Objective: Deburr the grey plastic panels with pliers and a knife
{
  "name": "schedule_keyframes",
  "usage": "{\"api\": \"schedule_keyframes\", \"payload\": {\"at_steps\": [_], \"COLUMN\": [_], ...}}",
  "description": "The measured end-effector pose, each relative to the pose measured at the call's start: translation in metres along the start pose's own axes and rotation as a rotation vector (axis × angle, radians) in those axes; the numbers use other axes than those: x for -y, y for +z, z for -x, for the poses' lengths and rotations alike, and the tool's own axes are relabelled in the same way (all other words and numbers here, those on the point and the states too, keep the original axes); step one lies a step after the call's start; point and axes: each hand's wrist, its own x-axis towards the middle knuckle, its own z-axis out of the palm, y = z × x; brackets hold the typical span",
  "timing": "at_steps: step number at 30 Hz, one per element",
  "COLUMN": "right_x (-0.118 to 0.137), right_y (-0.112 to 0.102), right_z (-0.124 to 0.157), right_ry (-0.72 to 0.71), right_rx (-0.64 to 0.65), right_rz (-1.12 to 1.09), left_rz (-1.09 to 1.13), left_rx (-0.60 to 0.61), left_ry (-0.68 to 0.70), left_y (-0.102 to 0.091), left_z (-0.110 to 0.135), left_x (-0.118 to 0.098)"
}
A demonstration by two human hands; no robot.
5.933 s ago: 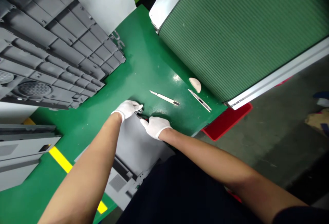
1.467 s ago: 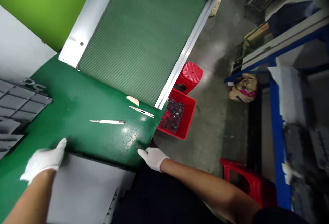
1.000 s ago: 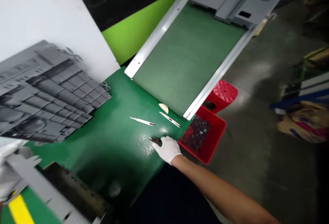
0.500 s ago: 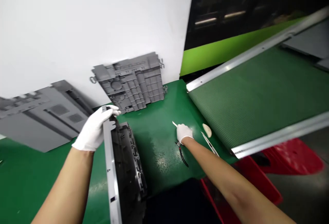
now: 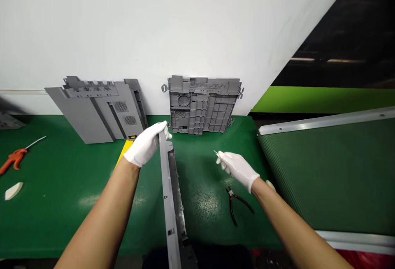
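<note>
Green bench matting (image 5: 37, 219) is stretching across the view beneath both arms and running back to a white wall (image 5: 185, 26). The white-gloved left hand (image 5: 145, 145) is gripping a long grey plastic panel (image 5: 166, 195), its fingers closed around the panel's upper end. The panel is standing edge-on to the view, running from those fingers down to the bottom of the frame, with a dark ribbed face just showing on the side away from the hand. The gloved right hand (image 5: 237, 166) is raised clear of the bench, its fingers pinched closed on a slim knife (image 5: 215, 152); only a thin metal tip is poking out past the fingertips, and the rest is hidden. Just below those fingers, a pair of pliers (image 5: 236, 205) is lying open on the mat, and a white crescent-shaped piece (image 5: 270, 184) is showing beside the right wrist. Ahead of the left fingers, two moulded grey panels (image 5: 203, 104) are leaning against the wall. Well left of that hand, an orange air blow gun (image 5: 12, 158) is lying near a white scrap (image 5: 14, 191). Right of the right hand, a ribbed green panel (image 5: 324, 170) with an aluminium edge is resting beside the bench.
</note>
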Motion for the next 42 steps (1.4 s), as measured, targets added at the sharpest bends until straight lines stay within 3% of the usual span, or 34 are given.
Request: {"api": "schedule_keyframes", "payload": {"at_steps": [4, 7, 10, 13, 19, 31, 42], "right_x": [0.102, 0.151, 0.175, 0.188, 0.205, 0.209, 0.211], "right_y": [0.021, 0.038, 0.054, 0.067, 0.081, 0.088, 0.088], "right_z": [0.019, 0.012, 0.0, -0.006, -0.002, 0.006, 0.013], "right_ry": [-0.158, -0.357, -0.44, -0.404, -0.339, -0.362, -0.359], "right_rx": [0.231, 0.152, 0.041, 0.018, -0.015, -0.087, -0.074], "right_rz": [0.164, 0.592, 0.946, 1.133, 1.262, 1.365, 1.394], "left_rz": [0.101, 0.14, 0.185, 0.231, 0.286, 0.27, 0.29], "left_rx": [-0.077, -0.126, -0.125, -0.084, -0.05, -0.053, -0.06], "left_ry": [-0.081, -0.027, 0.001, -0.044, -0.09, -0.01, -0.05], "left_y": [-0.002, -0.006, -0.013, -0.02, -0.031, -0.032, -0.032], "left_z": [-0.006, -0.008, -0.007, -0.003, 0.004, 0.004, 0.003], "left_x": [-0.002, 0.0, 0.001, 0.001, 0.002, 0.006, 0.005]}}
